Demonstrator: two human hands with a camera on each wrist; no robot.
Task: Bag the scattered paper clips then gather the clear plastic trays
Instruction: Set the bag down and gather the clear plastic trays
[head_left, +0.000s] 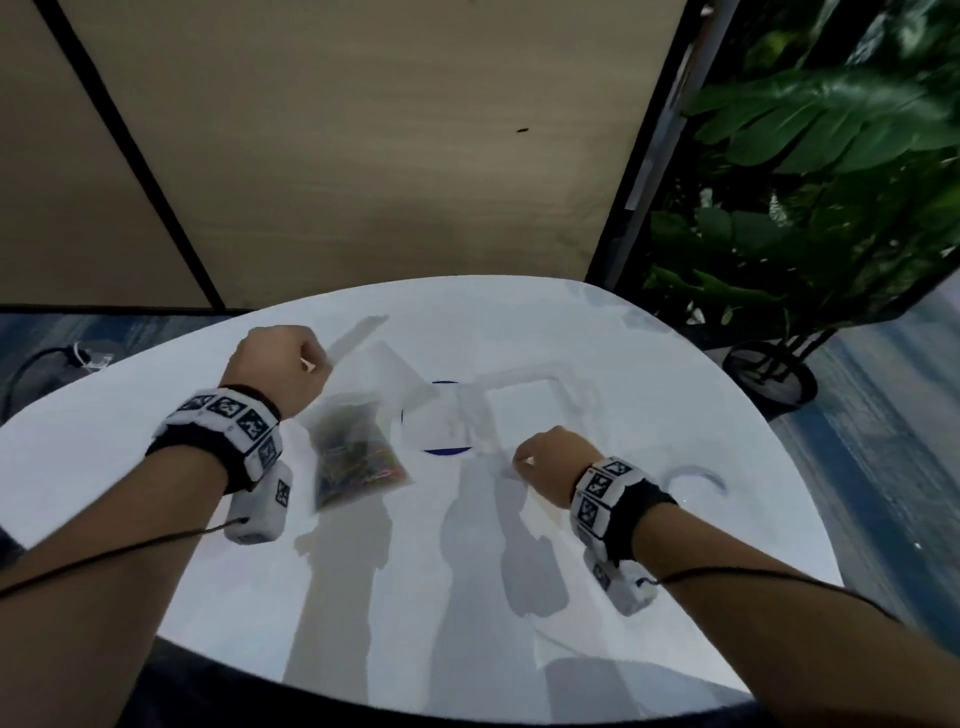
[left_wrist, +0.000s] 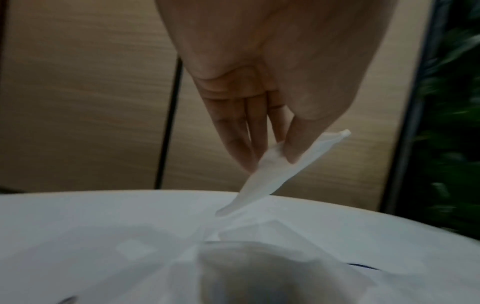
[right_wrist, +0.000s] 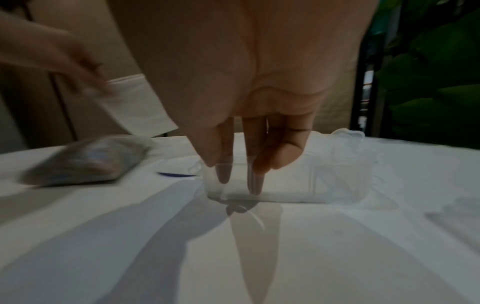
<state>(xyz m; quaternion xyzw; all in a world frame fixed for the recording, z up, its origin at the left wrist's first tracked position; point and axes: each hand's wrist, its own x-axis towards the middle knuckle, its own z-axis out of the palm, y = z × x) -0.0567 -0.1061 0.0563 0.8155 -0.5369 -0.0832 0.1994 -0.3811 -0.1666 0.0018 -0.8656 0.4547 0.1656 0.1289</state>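
The clear plastic zip bag (head_left: 356, 457) is motion-blurred in the head and right wrist views; its multicoloured contents cannot be resolved into individual items. The left hand (head_left: 283, 364) hides its own fingertips in the head view. The dark blue disc (head_left: 447, 451) is mostly covered by clear plastic trays (head_left: 524, 421), whose number cannot be determined.

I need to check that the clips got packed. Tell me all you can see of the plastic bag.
The plastic bag is clear, thin film, bulging with a dark, multicoloured mass that looks like paper clips, though blurred. Its filled lower part lies on the white table; its empty top is pulled up and pinched between the thumb and fingers of the left hand. Whether its mouth is sealed cannot be told.
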